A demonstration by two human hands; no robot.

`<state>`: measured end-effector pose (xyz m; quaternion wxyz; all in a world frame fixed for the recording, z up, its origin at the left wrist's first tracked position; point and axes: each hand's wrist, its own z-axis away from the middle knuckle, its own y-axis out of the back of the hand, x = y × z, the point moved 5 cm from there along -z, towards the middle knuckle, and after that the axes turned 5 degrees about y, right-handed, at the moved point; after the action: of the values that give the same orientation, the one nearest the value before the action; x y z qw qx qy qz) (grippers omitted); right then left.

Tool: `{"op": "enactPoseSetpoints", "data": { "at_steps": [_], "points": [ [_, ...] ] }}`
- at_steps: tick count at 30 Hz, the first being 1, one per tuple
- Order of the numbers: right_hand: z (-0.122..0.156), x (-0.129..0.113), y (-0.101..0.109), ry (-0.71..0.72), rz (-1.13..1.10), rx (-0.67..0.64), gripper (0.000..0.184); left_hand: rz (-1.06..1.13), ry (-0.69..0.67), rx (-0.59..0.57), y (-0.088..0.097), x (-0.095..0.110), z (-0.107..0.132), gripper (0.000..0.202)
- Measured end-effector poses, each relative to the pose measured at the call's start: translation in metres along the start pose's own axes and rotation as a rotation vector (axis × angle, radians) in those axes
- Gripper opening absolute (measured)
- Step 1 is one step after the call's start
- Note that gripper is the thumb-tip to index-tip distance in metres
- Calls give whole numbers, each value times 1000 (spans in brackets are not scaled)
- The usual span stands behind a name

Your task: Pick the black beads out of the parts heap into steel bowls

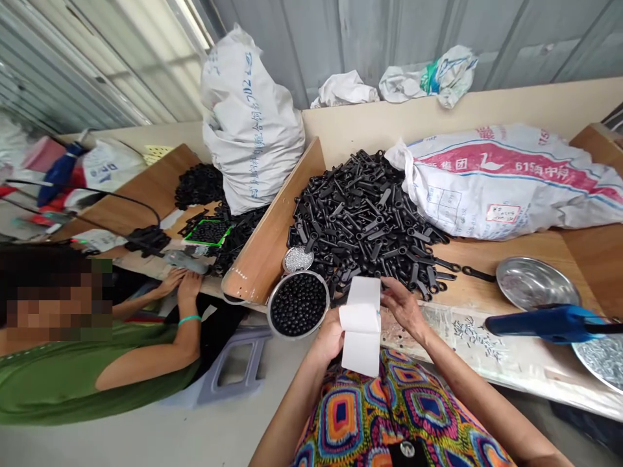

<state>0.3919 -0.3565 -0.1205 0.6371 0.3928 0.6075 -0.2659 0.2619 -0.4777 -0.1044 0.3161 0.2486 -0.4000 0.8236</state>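
Note:
A white paper pad (361, 353) is spread open in front of my body, with a loose flap across its middle. My left hand (329, 336) grips its left edge, fingers closed. On the other side, my right hand (405, 310) has its curled fingers at the pad's right edge; the fingertips are partly hidden there. Behind the pad lies a large heap of black ratchet-like handles (370, 214). Left of my hands stand a bowl of black balls (299, 305) and a smaller bowl of tiny silvery parts (298, 259).
An empty metal bowl (538, 283), a blue power screwdriver (540, 324) and scattered screws (479, 337) lie to the right. A printed sack (491, 181) rests behind. Leftward, a wooden divider (277, 224) separates a co-worker (146, 350) seated by a tall white sack (250, 123).

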Motion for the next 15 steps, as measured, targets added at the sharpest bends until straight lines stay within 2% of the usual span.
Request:
{"op": "enactPoseSetpoints", "data": {
  "at_steps": [2, 5, 9, 12, 15],
  "points": [
    [-1, 2, -4, -208, -201, 48, 54, -100, -13, -52, -5, 3, 4, 34],
    [3, -5, -15, -356, -481, 88, 55, -222, -26, -127, -6, 10, 7, 36],
    [13, -19, -25, -366, -676, 141, 56, -334, -68, -136, 1, 19, 3, 32],
    [22, -29, -27, -342, -703, 165, 58, -334, -96, -127, 6, 23, 0, 31],
    [27, -36, -33, -341, -699, 137, 53, -339, -86, -139, 9, 27, -1, 30]
  ]
}}
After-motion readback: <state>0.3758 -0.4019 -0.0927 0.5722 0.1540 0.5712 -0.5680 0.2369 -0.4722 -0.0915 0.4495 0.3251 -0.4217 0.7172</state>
